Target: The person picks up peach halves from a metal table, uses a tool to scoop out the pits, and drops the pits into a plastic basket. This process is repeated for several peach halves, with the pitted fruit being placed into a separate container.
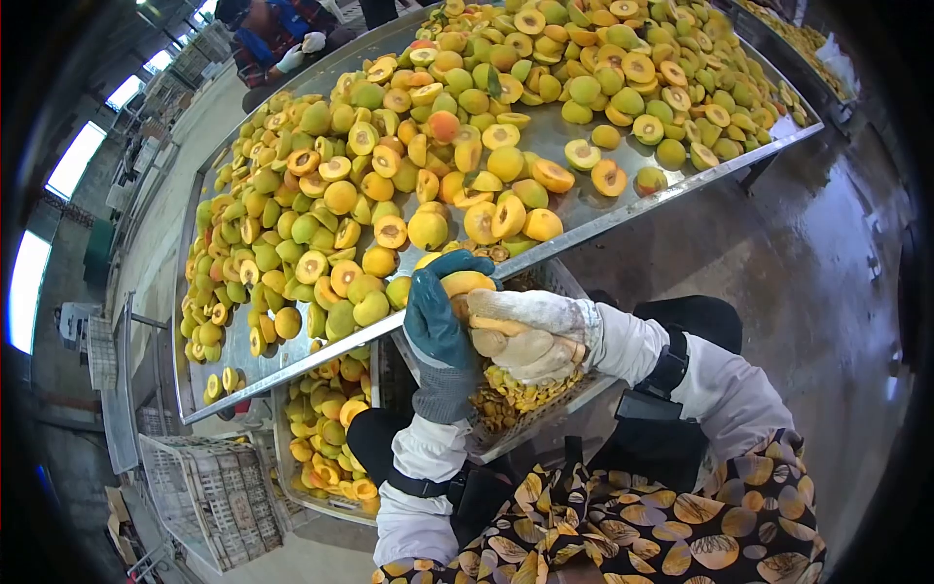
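Observation:
My left hand [440, 316], in a dark green glove with a grey cuff, is closed around a yellow fruit piece [467, 283] at the metal table's front edge. My right hand [530, 331], in a stained white glove, is pressed up against it from the right with its fingers curled. Whatever the right hand may hold is hidden by its fingers. Below both hands sits a crate of small yellow-brown scraps [518, 397]. Halved and whole yellow-green fruit [428, 230] lies on the table just beyond the hands.
The sloping metal table [623, 209] carries a large heap of fruit. A crate of fruit halves [326, 438] stands below its edge, left of my knees. White crates [209, 496] are at the lower left. Another person [282, 44] works across the table.

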{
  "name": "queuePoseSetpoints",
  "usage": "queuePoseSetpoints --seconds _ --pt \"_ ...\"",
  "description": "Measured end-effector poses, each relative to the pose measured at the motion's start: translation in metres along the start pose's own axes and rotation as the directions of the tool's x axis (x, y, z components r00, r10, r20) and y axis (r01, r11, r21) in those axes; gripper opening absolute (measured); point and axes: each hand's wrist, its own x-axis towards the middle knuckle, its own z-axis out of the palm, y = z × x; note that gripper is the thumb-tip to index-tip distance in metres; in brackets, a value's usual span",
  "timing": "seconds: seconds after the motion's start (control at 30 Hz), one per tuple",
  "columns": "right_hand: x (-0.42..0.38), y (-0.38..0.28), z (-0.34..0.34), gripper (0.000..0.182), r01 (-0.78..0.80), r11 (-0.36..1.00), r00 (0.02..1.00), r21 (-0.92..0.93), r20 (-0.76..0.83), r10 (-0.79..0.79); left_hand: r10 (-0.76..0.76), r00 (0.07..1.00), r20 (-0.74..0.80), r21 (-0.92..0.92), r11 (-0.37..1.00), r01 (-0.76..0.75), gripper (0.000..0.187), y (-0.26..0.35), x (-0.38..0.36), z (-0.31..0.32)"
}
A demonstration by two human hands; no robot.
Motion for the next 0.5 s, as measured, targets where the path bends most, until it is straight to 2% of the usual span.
queuePoseSetpoints --seconds 0.07,0.1,0.13,0.17,0.2,0.23,0.27,0.3,0.33,0.37,0.47,0.5 --pt "-0.002 -0.008 0.011 0.052 -0.082 0.960 0.974 -0.266 -0.226 0.021 -0.143 0.990 0.022 -0.197 0.970 0.144 0.058 -0.003 0.004 -0.013" --pt "-0.005 -0.013 0.008 0.055 -0.166 0.888 0.970 -0.428 -0.232 0.070 -0.197 0.980 0.021 -0.288 0.938 0.194 0.058 -0.011 0.006 -0.028" --pt "-0.007 -0.013 0.008 0.056 -0.235 0.760 0.946 -0.605 -0.322 0.037 -0.248 0.968 0.025 -0.374 0.896 0.239 0.059 -0.014 0.009 -0.044" --pt "-0.007 -0.015 0.008 0.058 -0.309 0.591 0.918 -0.745 -0.396 -0.019 -0.037 0.998 -0.058 0.049 0.998 0.040 0.055 -0.007 0.003 -0.063" --pt "-0.008 -0.015 0.007 0.060 -0.382 0.395 0.888 -0.836 -0.450 -0.095 0.257 0.965 0.052 0.549 0.800 -0.243 0.047 0.003 0.000 -0.091" --pt "-0.005 -0.009 -0.016 0.064 -0.414 0.007 0.881 -0.910 -0.402 -0.250 0.526 0.836 0.156 0.882 0.306 -0.357 0.040 0.013 -0.003 -0.118" --pt "-0.008 -0.004 -0.013 0.065 -0.508 -0.226 0.845 -0.831 -0.429 -0.320 0.235 0.931 -0.279 0.481 0.874 -0.077 0.036 0.013 -0.017 -0.161" --pt "-0.010 0.000 -0.008 0.062 -0.573 -0.287 0.816 -0.768 -0.503 -0.283 0.173 0.933 -0.316 0.742 0.658 0.129 0.034 0.032 -0.027 -0.188" --pt "-0.012 0.003 -0.005 0.060 -0.629 -0.349 0.777 -0.695 -0.576 -0.255 0.254 0.927 -0.276 0.880 0.454 0.138 0.034 0.017 -0.034 -0.232" --pt "-0.011 0.008 -0.007 0.058 -0.618 -0.359 0.786 -0.699 -0.562 -0.259 0.010 0.893 -0.450 0.890 0.087 0.447 0.033 0.046 -0.031 -0.218" --pt "-0.005 0.025 -0.020 0.054 -0.576 -0.402 0.818 -0.712 -0.501 -0.284 0.201 0.962 -0.185 0.944 -0.236 0.231 0.032 0.042 -0.022 -0.229" --pt "-0.003 0.027 -0.018 0.054 -0.568 -0.417 0.823 -0.709 -0.483 -0.300 0.425 0.891 0.160 0.970 -0.236 -0.062 0.034 0.038 0.013 -0.209"
